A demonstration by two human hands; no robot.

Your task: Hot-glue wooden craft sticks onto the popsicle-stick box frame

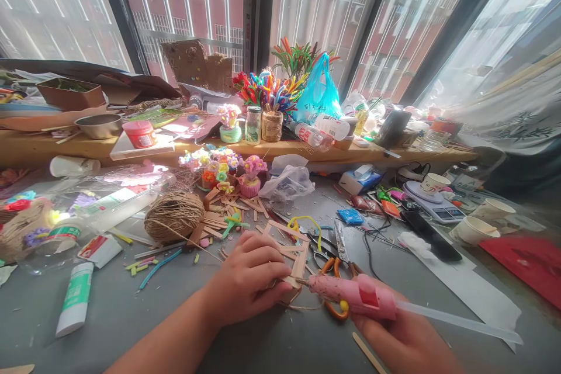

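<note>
My right hand point(401, 330) is wrapped round a pink hot glue gun point(333, 291), with a long translucent glue stick point(458, 320) poking out of its back end. The gun's nozzle touches or nearly touches the lower corner of a frame of wooden craft sticks point(300, 257). Over the frame's left side lies my left hand point(249, 274), its thumb and fingers closed on that same corner. Some twine point(302, 307) curls out beneath the frame. Orange-handled scissors point(340, 241) lie just behind the gun. How the left fingertips grip is partly hidden.
A ball of twine point(174, 216) and loose craft sticks point(214, 223) lie behind my left hand. A white-and-green glue stick tube point(75, 298) is at the left. A kitchen scale point(432, 203) and paper cups point(475, 229) stand right. Crafts crowd the wooden sill point(280, 149).
</note>
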